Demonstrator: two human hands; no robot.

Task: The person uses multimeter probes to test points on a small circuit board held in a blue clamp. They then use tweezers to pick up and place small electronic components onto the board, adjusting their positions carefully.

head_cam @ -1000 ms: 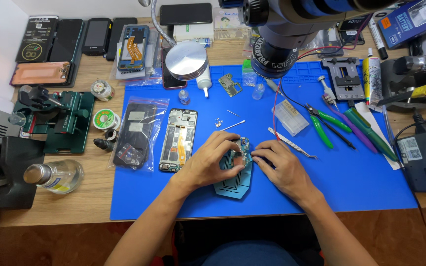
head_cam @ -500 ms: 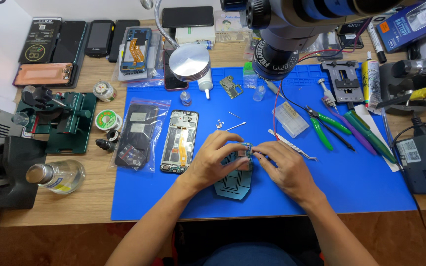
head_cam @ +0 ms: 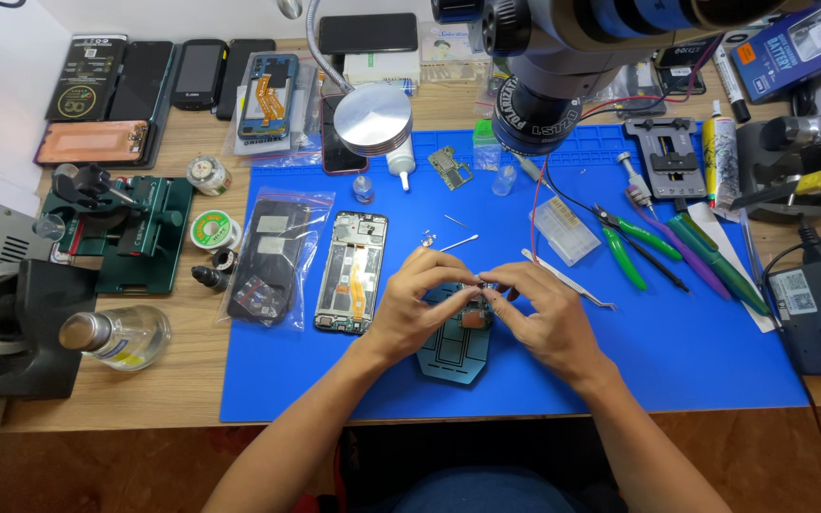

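A small circuit board [head_cam: 475,313] is pinched from both sides at the middle of the blue mat [head_cam: 715,351]. It is held by the fingertips of the left hand [head_cam: 420,304] and the right hand [head_cam: 544,318], which meet over it. Both hands are closed on the board, which sits on a dark plate [head_cam: 453,353] lying flat on the mat.

One opened phone frame [head_cam: 352,271] is laid just left of the left hand, with its orange flex showing. One clear bag [head_cam: 273,256] with a dark panel inside is placed beside it, half on the mat. A second, green board [head_cam: 450,168] is seen near the mat's top edge. One pair of tweezers [head_cam: 567,278] lies just beyond the right hand. Two green-handled pliers [head_cam: 634,245] are set further right, next to one purple-handled tool [head_cam: 677,247]. One clear plastic box [head_cam: 567,231] stands between the tweezers and the microscope [head_cam: 539,114], which hangs over the mat's far edge.

On the bare wood to the left, two solder spools [head_cam: 215,230] are seen, one green fixture [head_cam: 130,233] and one glass bottle [head_cam: 116,337] lying on its side. Along the back edge, several phones [head_cam: 200,71] are lined up; their exact number cannot be told.
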